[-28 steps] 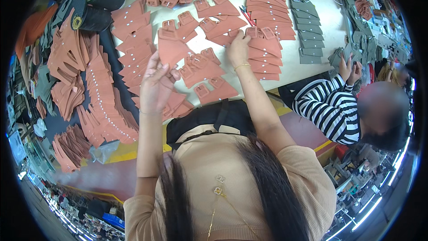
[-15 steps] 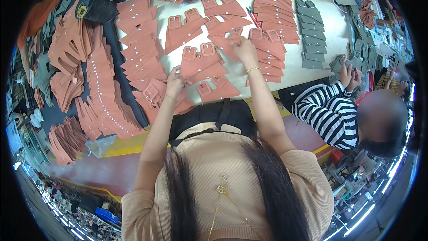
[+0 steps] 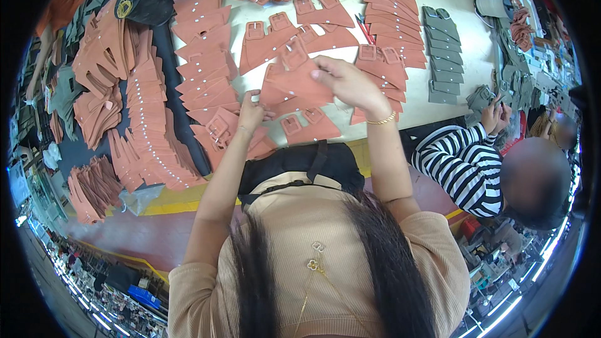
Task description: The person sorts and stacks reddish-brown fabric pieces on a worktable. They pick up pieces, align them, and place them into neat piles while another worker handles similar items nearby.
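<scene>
A coral strap piece with a covered square buckle [image 3: 299, 84] is pinched at its right edge by my right hand [image 3: 350, 84], over the middle of the table. The pieces beneath it are mostly hidden. My left hand [image 3: 252, 114] is at the lower left of that piece, fingers apart and nothing visibly held. Just below lies another coral piece with two buckles [image 3: 311, 126]. A similar fanned stack [image 3: 383, 74] lies right of my right hand, and more buckled pieces [image 3: 266, 47] lie beyond.
Overlapping coral pieces run in columns on the left [image 3: 206, 75] and far right [image 3: 394, 19]. Grey-green buckled pieces [image 3: 443, 56] are lined up beyond. Red pens [image 3: 364, 30] lie between stacks. Black containers [image 3: 147, 3] stand at the back left. A person in stripes [image 3: 460, 163] works at the right.
My right hand has moved left and toward me, bringing a buckled coral piece from the middle over the nearer stack. My left hand has stayed nearly in place. The view has shifted slightly.
</scene>
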